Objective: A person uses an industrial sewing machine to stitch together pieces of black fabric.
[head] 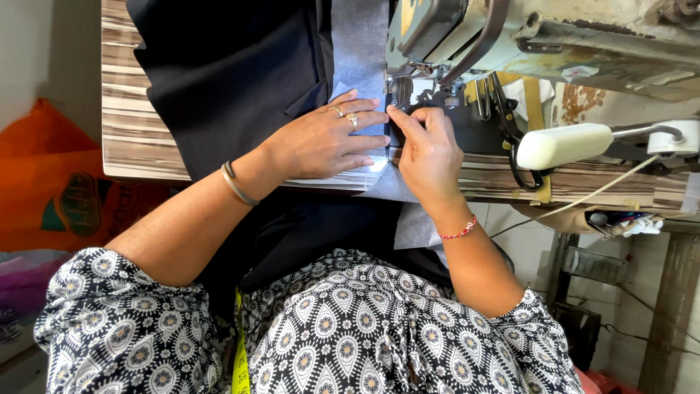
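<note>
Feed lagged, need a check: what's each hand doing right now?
Left hand: open, flat on the grey fabric strip.
Right hand: fingers curled, fingertips pressing dark fabric beside the needle; grip cannot be told.

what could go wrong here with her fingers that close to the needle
The right hand has its fingertips right beside the sewing machine presser foot, so a stitch could catch them. The left hand only presses flat on the black fabric, so the layers over the grey strip might slip.

Matt black cloth [233,80], wood-grain tabletop [135,131]
</note>
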